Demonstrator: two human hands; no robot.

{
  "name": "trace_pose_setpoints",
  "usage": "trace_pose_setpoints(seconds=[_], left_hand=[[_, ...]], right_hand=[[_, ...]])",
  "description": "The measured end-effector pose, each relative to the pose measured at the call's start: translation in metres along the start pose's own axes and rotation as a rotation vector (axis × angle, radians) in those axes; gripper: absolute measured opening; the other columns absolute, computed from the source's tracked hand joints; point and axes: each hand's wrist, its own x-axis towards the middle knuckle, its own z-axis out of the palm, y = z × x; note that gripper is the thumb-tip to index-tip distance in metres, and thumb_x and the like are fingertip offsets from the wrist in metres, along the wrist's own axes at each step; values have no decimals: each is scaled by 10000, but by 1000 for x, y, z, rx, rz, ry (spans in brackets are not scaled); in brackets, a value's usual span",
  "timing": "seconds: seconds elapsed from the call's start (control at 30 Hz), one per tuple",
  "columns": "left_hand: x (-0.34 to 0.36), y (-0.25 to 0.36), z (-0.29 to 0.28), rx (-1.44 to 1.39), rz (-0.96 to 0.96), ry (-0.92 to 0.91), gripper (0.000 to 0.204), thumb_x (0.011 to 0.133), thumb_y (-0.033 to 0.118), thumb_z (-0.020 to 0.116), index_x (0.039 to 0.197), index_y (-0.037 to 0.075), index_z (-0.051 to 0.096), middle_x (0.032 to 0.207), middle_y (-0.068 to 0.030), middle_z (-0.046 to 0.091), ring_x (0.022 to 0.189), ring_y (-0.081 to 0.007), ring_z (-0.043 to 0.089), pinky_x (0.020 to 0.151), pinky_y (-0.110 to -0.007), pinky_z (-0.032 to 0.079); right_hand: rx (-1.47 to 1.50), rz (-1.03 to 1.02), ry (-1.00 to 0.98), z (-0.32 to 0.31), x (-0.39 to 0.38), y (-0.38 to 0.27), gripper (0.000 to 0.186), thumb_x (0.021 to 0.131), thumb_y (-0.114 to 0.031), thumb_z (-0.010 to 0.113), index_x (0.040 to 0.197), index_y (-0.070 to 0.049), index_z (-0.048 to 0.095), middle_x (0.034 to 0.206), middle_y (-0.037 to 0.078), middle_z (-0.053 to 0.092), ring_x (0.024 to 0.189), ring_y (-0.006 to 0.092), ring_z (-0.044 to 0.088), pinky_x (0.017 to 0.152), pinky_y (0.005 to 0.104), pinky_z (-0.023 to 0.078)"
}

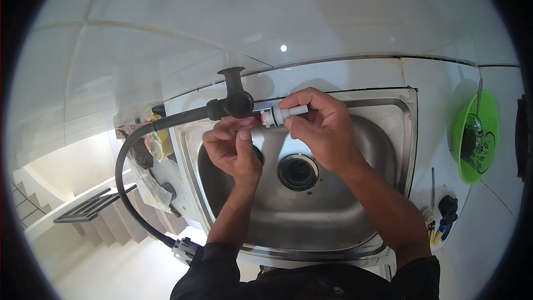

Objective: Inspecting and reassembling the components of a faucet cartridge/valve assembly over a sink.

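A white valve cartridge (282, 114) with a black ring and a red end lies level over the sink, pinched by its stem in my right hand (327, 130). My left hand (236, 150) is beside the red end, fingers curled and thumb against them. Whatever those fingers may hold is hidden, and I cannot tell whether they touch the cartridge. Just above my left hand is the black wall tap (237, 103). A black flexible hose (123, 172) bends from its left side down to a grey-white spray head (186, 250) near my left sleeve.
Below my hands is the steel sink (338, 233) with a dark drain (298, 172). A green bowl (471, 175) holding a glass and a utensil stands at the right. Nearby lie a screwdriver (433, 189) and pliers (443, 230). Plastic bags (152, 189) crowd the left counter.
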Motion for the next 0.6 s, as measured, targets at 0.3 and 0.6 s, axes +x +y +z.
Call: trace_pose_setpoints(seconds=[0.3, 0.6], left_hand=[[6, 4, 5, 30, -139, 181, 502, 885, 7, 572, 1306, 9, 299, 1106, -146, 538, 897, -258, 664, 751, -354, 576], [13, 9, 8, 34, -266, 115, 322, 881, 24, 611, 1172, -32, 484, 969, -109, 639, 889, -147, 632, 774, -267, 509]], right_hand=[[-32, 3, -2, 0, 0, -1, 197, 801, 23, 589, 998, 19, 607, 839, 36, 583, 662, 55, 529, 603, 209, 458], [-26, 11, 9, -1, 0, -1, 191, 798, 22, 589, 988, 20, 609, 845, 39, 589, 656, 59, 530, 597, 217, 464]])
